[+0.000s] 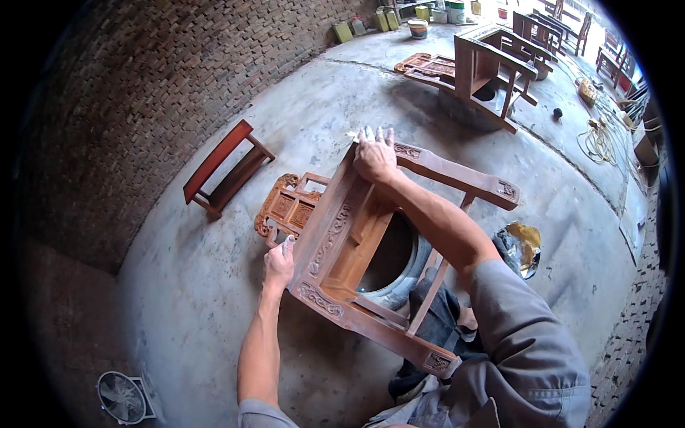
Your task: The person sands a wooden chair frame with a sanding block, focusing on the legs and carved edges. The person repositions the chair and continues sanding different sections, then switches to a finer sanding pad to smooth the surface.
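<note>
A carved wooden chair (pixel 332 235) lies tipped over, its legs toward me, propped on a black tire (pixel 399 285). My left hand (pixel 279 264) is closed at the chair's near left corner, thumb up. Over the far corner, my right hand (pixel 375 153) presses down with dusty, whitened fingers bent across the edge. A small pale scrap (pixel 352 134) shows beside those fingers; what it is I cannot make out. The chair's carved, lighter brown back (pixel 285 203) sticks out on the far left side, close to the floor.
A small reddish wooden frame (pixel 221 175) stands left, near the brick wall (pixel 164 85). Another chair (pixel 492 71) lies tipped at the back right. To my right is a bag with yellow and dark material (pixel 524 246). A fan (pixel 121 397) sits lower left; coiled cord (pixel 598 143) lies far right.
</note>
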Demonstrator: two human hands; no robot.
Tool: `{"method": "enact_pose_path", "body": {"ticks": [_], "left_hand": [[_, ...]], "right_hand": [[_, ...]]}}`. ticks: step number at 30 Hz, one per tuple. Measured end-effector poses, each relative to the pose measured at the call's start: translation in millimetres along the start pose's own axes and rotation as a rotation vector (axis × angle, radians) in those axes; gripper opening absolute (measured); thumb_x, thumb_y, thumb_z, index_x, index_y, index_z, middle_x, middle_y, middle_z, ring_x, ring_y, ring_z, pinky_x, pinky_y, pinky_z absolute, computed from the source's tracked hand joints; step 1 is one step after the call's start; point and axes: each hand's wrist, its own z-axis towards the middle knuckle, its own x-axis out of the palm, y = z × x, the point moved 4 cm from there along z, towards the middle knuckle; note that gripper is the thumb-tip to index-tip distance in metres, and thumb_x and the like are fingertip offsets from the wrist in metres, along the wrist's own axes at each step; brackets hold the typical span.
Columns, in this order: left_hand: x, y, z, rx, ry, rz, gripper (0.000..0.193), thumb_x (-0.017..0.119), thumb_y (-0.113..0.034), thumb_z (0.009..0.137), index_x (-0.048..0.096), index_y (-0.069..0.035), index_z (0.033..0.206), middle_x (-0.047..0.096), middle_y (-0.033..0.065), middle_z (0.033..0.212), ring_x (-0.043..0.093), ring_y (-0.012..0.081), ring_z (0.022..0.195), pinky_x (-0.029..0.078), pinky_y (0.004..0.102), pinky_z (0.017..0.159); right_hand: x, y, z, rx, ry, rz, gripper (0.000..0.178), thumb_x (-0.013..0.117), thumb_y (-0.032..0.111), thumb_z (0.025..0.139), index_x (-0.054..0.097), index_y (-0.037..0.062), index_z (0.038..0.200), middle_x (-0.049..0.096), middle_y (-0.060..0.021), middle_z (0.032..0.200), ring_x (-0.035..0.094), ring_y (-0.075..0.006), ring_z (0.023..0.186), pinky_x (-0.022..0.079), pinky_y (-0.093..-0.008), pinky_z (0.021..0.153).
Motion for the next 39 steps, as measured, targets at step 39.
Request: {"method": "enact_pose_path", "body": {"ticks": [39], "left_hand": [[10.7, 104.8, -188.8, -0.588, -0.597, -0.558, 0.067, 0.037, -0.053, 0.104, 0.064, 0.005, 0.121, 0.071, 0.0199, 0.114, 0.067, 0.0296, 0.107, 0.053, 0.0397, 0.091]], "right_hand": [[56.0, 148.0, -169.3, -1.111, 0.148, -0.21, 0.058, 0.049, 0.024, 0.092, 0.043, 0.0068, 0.147, 0.031, -0.0107, 0.161, 0.027, -0.0279, 0.149, 0.015, -0.0453, 0.124]]}}
